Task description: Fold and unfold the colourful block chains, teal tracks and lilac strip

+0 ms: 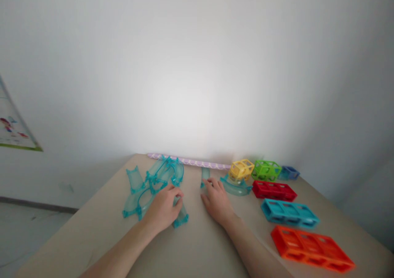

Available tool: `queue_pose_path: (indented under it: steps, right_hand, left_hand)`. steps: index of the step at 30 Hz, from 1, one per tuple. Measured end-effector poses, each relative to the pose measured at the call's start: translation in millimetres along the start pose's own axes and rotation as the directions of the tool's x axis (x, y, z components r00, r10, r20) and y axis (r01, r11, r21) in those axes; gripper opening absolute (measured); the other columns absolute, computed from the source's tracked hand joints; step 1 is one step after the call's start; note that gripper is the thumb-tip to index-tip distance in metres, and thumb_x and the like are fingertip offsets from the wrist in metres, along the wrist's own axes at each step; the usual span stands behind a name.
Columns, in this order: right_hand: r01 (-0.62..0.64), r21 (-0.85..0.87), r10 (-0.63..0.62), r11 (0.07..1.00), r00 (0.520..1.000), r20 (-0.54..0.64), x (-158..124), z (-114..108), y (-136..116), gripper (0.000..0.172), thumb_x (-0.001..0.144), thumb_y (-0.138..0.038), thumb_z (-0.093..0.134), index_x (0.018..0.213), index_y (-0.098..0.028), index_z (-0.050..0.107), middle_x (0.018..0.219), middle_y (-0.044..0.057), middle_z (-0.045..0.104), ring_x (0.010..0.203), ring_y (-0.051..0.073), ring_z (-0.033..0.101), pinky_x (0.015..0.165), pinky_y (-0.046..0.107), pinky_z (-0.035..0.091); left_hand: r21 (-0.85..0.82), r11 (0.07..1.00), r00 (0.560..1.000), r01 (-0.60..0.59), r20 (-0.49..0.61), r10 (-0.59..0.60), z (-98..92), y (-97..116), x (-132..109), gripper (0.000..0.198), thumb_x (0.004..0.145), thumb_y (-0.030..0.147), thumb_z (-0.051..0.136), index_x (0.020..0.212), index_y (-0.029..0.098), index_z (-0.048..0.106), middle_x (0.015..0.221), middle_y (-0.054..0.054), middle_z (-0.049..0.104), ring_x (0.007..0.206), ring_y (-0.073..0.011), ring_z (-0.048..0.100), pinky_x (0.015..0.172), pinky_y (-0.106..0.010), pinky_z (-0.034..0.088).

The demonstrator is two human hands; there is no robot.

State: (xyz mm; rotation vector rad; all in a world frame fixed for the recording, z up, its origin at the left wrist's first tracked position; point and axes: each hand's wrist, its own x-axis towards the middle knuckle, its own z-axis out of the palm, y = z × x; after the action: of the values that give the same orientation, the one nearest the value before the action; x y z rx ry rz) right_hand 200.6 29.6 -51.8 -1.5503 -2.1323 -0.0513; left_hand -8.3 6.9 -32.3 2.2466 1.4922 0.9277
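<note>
Translucent teal plastic is seen in the short track piece (181,218) on the worktop (187,255), partly covered by the left hand (168,204); its fingers are curled, but whether the piece is gripped cannot be told. The right hand (215,199) is held loosely spread at the near end of a straight piece (205,173). Leftward, teal pieces (135,180) are heaped, apparently left unjoined; rightward, the red block (273,191), blue block (280,207) and orange block (310,245) appear already lined up. No brand or writing can be read, even on the wall poster (17,128).
</note>
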Motion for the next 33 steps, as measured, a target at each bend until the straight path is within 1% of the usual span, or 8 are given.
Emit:
queue_pose_path:
  steps: [4,7,12,19,23,28,30,33]
  right_hand:
    - [-0.019,0.065,0.019,0.998,1.0,-0.012,0.8,3.1,5.8,0.033,0.08,-0.015,0.059,0.113,-0.014,0.064,0.103,0.013,0.056,0.1,0.025,0.054,0.093,0.036,0.044]
    - [-0.045,0.118,0.049,0.992,0.998,-0.033,3.1,8.0,13.0,0.026,0.081,-0.012,0.056,0.105,-0.016,0.066,0.1,0.01,0.054,0.095,0.021,0.057,0.09,0.032,0.046]
    - [-0.059,0.179,0.069,0.982,0.996,-0.054,7.3,14.2,23.1,0.029,0.081,-0.006,0.052,0.102,-0.021,0.066,0.102,0.007,0.054,0.097,0.017,0.057,0.09,0.028,0.045]
    - [-0.149,0.183,0.169,0.972,0.98,-0.1,17.2,22.8,20.2,0.041,0.08,0.003,0.039,0.104,-0.018,0.064,0.109,0.011,0.055,0.099,0.019,0.057,0.087,0.029,0.044]
    - [-0.201,0.237,0.232,0.95,0.967,-0.11,29.1,27.6,14.9,0.029,0.082,-0.002,0.046,0.098,-0.019,0.063,0.103,0.01,0.059,0.091,0.019,0.06,0.08,0.028,0.045]
    - [-0.256,0.408,0.353,0.876,0.918,-0.181,40.7,30.7,18.3,0.009,0.085,-0.014,0.052,0.093,-0.015,0.057,0.092,0.006,0.063,0.084,0.018,0.062,0.078,0.033,0.047]
    - [-0.271,0.506,0.423,0.819,0.881,-0.213,41.7,30.7,22.2,0.009,0.088,-0.02,0.05,0.094,-0.015,0.053,0.084,0.004,0.063,0.08,0.019,0.064,0.075,0.036,0.05]
    - [-0.255,0.664,0.514,0.703,0.828,-0.226,40.3,30.9,24.0,0.016,0.089,-0.033,0.048,0.093,-0.018,0.048,0.078,0.003,0.063,0.074,0.02,0.067,0.065,0.034,0.054]
  left_hand:
    - [0.004,1.0,1.0,0.014,0.016,-0.014,1.4,-1.4,0.7,0.018,0.08,0.014,0.051,0.085,0.019,0.067,0.09,-0.006,0.064,0.083,-0.018,0.061,0.08,-0.03,0.044]
    - [-0.002,1.0,1.0,0.02,0.018,-0.02,0.3,-0.3,1.1,0.018,0.081,0.015,0.051,0.085,0.019,0.068,0.091,-0.006,0.064,0.081,-0.0176,0.06,0.079,-0.03,0.044]
    - [-0.01,0.999,0.999,0.044,0.032,-0.043,-1.9,4.2,0.8,0.018,0.081,0.016,0.051,0.085,0.019,0.068,0.092,-0.006,0.064,0.077,-0.0166,0.06,0.077,-0.029,0.044]
    - [-0.009,0.999,0.998,0.037,0.046,-0.037,-1.7,7.0,0.6,0.019,0.082,0.016,0.05,0.087,0.018,0.068,0.092,-0.007,0.063,0.082,-0.0192,0.06,0.08,-0.033,0.044]
    - [-0.023,0.999,0.999,0.031,0.031,-0.031,-0.3,6.0,0.7,0.018,0.081,0.016,0.051,0.085,0.019,0.068,0.09,-0.007,0.063,0.085,-0.0203,0.061,0.081,-0.034,0.045]
    - [-0.017,0.999,0.999,0.029,0.028,-0.028,3.7,2.2,0.7,0.019,0.081,0.016,0.051,0.086,0.019,0.068,0.09,-0.006,0.062,0.086,-0.0205,0.061,0.081,-0.033,0.045]
    - [-0.013,1.0,0.999,0.028,0.031,-0.027,4.4,1.6,0.5,0.019,0.081,0.017,0.05,0.086,0.019,0.068,0.09,-0.006,0.061,0.086,-0.02,0.061,0.082,-0.033,0.045]
    - [-0.013,1.0,0.999,0.024,0.022,-0.023,3.3,2.5,0.9,0.018,0.082,0.019,0.05,0.085,0.019,0.068,0.088,-0.006,0.061,0.085,-0.0197,0.061,0.082,-0.032,0.044]
